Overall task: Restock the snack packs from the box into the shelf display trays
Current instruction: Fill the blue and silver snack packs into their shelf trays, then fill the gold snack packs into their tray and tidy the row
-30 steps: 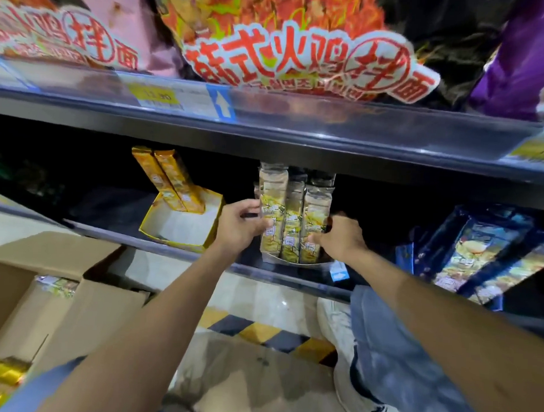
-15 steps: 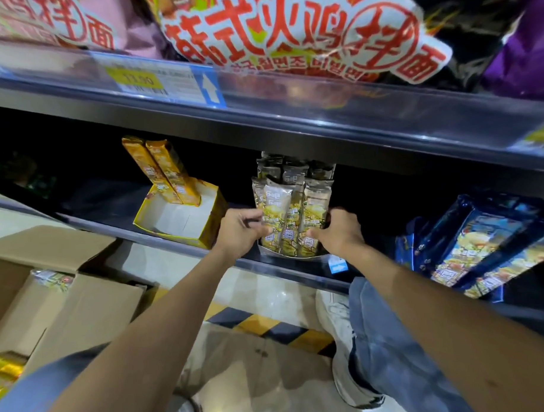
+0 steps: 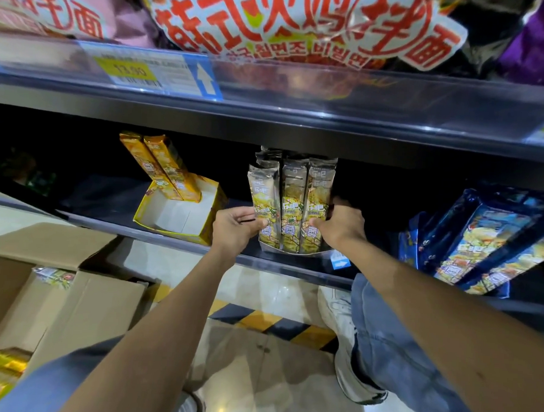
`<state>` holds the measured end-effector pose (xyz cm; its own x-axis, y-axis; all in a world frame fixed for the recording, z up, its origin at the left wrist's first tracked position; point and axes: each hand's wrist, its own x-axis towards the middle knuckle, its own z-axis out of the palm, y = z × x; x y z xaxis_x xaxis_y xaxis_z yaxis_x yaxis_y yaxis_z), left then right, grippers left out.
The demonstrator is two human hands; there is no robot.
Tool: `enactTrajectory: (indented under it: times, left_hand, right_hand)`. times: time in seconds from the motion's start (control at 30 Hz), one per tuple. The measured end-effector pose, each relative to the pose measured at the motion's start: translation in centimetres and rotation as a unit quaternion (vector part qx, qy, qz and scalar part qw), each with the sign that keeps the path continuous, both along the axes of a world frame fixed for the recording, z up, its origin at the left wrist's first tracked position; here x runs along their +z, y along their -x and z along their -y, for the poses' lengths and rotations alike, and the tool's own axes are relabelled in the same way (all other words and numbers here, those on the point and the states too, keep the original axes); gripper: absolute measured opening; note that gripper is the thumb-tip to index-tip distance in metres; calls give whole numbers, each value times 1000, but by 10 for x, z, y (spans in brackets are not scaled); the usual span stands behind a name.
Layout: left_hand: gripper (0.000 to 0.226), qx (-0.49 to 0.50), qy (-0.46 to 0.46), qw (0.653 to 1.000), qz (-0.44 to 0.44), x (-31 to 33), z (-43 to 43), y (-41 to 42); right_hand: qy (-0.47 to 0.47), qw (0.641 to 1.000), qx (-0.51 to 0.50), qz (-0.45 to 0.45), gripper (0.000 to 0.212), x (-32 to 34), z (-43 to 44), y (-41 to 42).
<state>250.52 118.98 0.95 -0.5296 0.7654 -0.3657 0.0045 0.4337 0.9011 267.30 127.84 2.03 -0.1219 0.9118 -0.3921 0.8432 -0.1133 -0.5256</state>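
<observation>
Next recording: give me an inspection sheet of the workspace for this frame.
Surface: dark shelf under an upper shelf.
Job's things: snack packs upright in a silver tray; open box on the floor at left holds loose packs; yellow tray holds two leaning orange packs.
Clutter: nothing seen.
Hands: left hand and right hand each grip an outer front pack, thumbs in front.
Cables: nothing seen.
Surroundings: blue packs at right, noodle bags above, striped floor tape.
</observation>
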Motion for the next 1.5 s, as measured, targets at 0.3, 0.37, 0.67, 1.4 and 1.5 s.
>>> enactTrajectory:
  times: [0.3,0.37,0.67,1.4,1.5]
  left_hand:
    - [14,-59,38,996,-57,10,2,2]
    - [13,-65,47,994,-69,16,2,1]
    - [59,-128,141,946,-261,61,33,23]
    - [81,168,263,856,-412,181,409,176]
    - [84,204,288,855,-380,149,444,199]
  right_hand:
    - [13,1000,2,1,34,27,16,2]
    - [26,999,19,16,38,37,22,5]
    - [-39,996,16,73,61,81,47,-2]
    - [-238,780,578,37,58,199,301,242]
    - [-226,756,612,53,53,179,316,285]
